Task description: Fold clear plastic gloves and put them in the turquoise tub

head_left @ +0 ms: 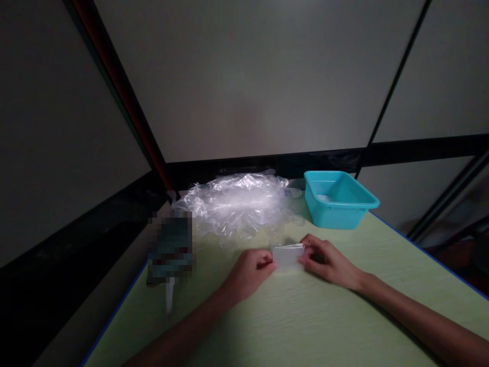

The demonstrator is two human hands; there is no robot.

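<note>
Between my two hands is a small flat white rectangular piece [287, 258], held just over the table; its top edge shows a second layer, and I cannot tell whether it is a card, a box or a folded packet. My left hand [250, 270] pinches its left end between thumb and fingers. At the other end my right hand [324, 260] grips the upper right corner with curled fingers. A heap of crumpled clear plastic bags [240, 204] lies just beyond both hands.
A turquoise plastic basin [338, 214] stands at the back right with something pale inside. On the left a dark blurred-out object [171, 250] rests near a white strip [169, 295]. The pale green table [305, 326] has blue edges and meets a wall of panels [260, 92].
</note>
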